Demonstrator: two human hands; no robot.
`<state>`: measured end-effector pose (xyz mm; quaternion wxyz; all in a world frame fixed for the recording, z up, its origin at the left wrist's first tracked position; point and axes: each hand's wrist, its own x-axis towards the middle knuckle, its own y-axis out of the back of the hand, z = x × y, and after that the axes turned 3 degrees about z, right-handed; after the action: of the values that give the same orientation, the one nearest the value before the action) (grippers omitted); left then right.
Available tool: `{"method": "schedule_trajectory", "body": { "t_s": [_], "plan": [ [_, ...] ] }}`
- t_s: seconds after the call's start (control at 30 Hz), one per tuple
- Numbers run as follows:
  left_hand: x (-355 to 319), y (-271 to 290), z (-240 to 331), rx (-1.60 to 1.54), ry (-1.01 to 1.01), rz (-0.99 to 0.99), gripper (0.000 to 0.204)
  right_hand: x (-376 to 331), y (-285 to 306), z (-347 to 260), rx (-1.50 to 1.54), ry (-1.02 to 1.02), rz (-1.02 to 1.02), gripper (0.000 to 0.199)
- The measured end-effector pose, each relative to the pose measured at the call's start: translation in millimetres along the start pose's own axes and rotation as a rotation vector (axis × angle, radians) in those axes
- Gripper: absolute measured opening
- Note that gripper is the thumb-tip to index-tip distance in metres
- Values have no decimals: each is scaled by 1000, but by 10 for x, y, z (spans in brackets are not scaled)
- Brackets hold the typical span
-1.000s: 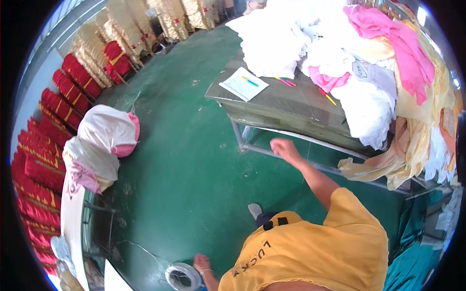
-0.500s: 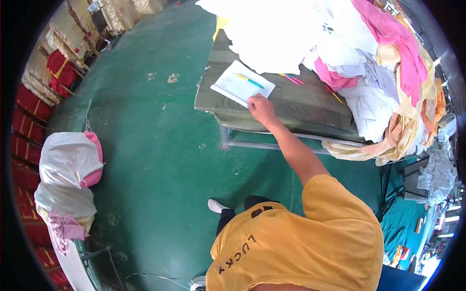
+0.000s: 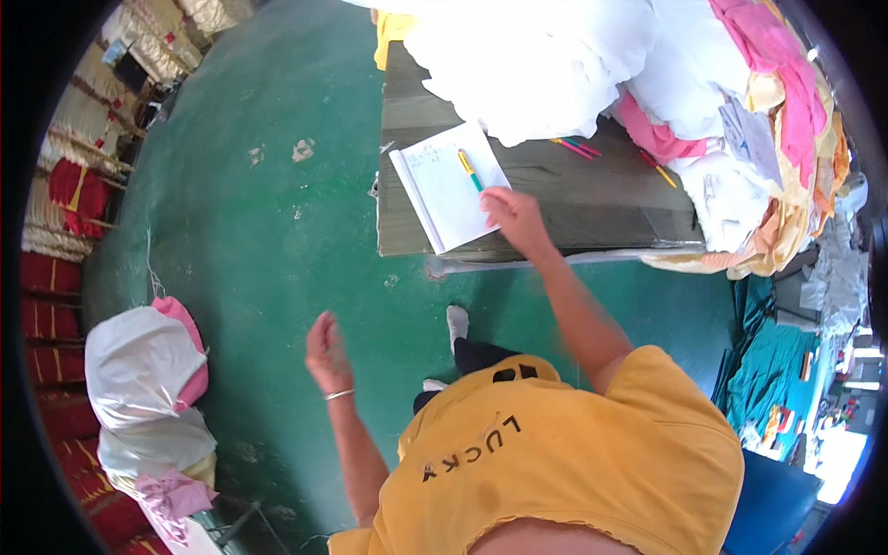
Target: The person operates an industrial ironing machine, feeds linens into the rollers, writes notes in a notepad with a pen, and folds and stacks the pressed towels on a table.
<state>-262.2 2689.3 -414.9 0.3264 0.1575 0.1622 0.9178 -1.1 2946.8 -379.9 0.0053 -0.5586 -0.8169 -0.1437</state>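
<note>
An open notebook (image 3: 447, 199) with some handwriting lies near the table's front left corner. Across its white page rests a yellow and teal pen (image 3: 470, 170). My right hand (image 3: 514, 220) is over the notebook's right edge, beside the pen's teal end. Its fingers are bent, with the thumb apart from them, and I see nothing in its grasp. My left hand (image 3: 328, 355), a bangle at its wrist, is in the air over the green floor, left of the table. Motion blurs its fingers, and nothing shows in it.
White fabric (image 3: 527, 69) is heaped on the dark table (image 3: 555, 217), with pink cloth (image 3: 647, 128) at its right. Pink pens (image 3: 578, 148) and a yellow-and-red pen (image 3: 659, 168) lie by the heap. A cloth-covered pile (image 3: 148, 365) stands at the left; a blue seat (image 3: 768, 499) is behind me.
My left hand has come into view from below. My right hand has shifted from the notebook's near edge to beside the pen. The notebook appears more turned, and my view has swung.
</note>
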Motion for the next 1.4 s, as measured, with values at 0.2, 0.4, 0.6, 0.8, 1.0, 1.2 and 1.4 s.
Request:
{"method": "schedule_trajectory", "body": {
  "t_s": [0.2,0.4,0.6,0.8,1.0,1.2,1.4],
  "plan": [
    [500,-1203,966,142,-459,-232,30,409,144,-73,-589,-91,-28,23],
    [879,-1720,982,501,-672,-319,46,637,78,29,-836,-92,-170,29],
    [1249,-1678,847,440,-746,-502,44,413,246,-102,-32,-457,-48,17],
    [1892,-1579,730,236,-911,-770,41,45,-172,-404,540,-584,480,9],
    [2103,-1705,773,50,-1092,-1018,42,-15,-687,-467,628,-484,766,9],
    [1992,-1969,811,41,-1177,-1050,46,2,-872,-521,608,-355,959,12],
    [2039,-2069,829,19,-1199,-1080,46,157,-873,-479,536,-283,1015,10]
  ]
}}
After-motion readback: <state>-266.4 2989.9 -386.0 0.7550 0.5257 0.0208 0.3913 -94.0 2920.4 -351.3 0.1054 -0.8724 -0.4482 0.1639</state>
